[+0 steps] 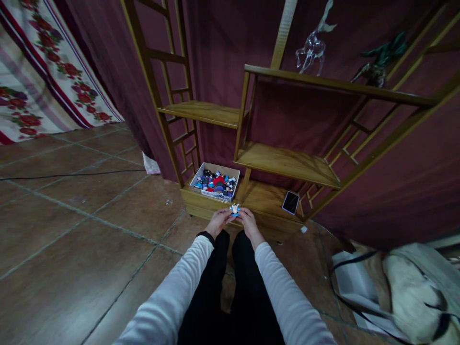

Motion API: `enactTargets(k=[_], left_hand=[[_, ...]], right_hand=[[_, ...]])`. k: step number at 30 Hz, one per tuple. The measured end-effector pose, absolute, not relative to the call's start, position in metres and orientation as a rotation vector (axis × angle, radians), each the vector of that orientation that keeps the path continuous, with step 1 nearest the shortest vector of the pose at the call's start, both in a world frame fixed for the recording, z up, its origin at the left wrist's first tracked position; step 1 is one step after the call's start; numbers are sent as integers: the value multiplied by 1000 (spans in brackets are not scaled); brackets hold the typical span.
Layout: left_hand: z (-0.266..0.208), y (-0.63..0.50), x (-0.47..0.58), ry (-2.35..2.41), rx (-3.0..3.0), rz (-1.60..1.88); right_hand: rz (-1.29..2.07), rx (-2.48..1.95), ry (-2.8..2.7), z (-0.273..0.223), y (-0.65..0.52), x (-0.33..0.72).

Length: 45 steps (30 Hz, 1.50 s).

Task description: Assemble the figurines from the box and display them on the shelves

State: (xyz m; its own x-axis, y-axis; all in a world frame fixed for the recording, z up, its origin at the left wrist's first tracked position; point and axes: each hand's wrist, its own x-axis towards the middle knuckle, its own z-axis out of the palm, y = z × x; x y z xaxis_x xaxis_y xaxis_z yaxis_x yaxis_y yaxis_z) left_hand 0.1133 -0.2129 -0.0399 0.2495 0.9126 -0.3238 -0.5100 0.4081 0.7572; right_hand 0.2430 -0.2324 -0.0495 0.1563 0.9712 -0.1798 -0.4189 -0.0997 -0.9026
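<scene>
Between my two hands is a small figurine with a pale middle and blue parts at its base. My left hand pinches it from the left side, and my right hand pinches it from the right. Just beyond them, on the low shelf, stands an open cardboard box full of small figures in red, blue, purple, black and white. The held figurine is too small to make out its details.
A wooden display shelf rises ahead, with a tablet or phone lying on its lower right board. A clear glass deer and a dark green figure stand higher up. Bags rest on the tiled floor at right.
</scene>
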Motion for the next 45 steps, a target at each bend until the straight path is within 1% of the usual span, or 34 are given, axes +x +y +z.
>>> enactTargets(k=[20,27,45], left_hand=[[-40,-215,115,884,641,1090],[-39,-218,116,817,640,1099],[-37,-219,115,856,592,1095]], right_hand=[[1287,-1064,-759,-50,-234,242],[1329,-1045,-682,-50,-233,241],[1333,-1057,-706,-48,-234,242]])
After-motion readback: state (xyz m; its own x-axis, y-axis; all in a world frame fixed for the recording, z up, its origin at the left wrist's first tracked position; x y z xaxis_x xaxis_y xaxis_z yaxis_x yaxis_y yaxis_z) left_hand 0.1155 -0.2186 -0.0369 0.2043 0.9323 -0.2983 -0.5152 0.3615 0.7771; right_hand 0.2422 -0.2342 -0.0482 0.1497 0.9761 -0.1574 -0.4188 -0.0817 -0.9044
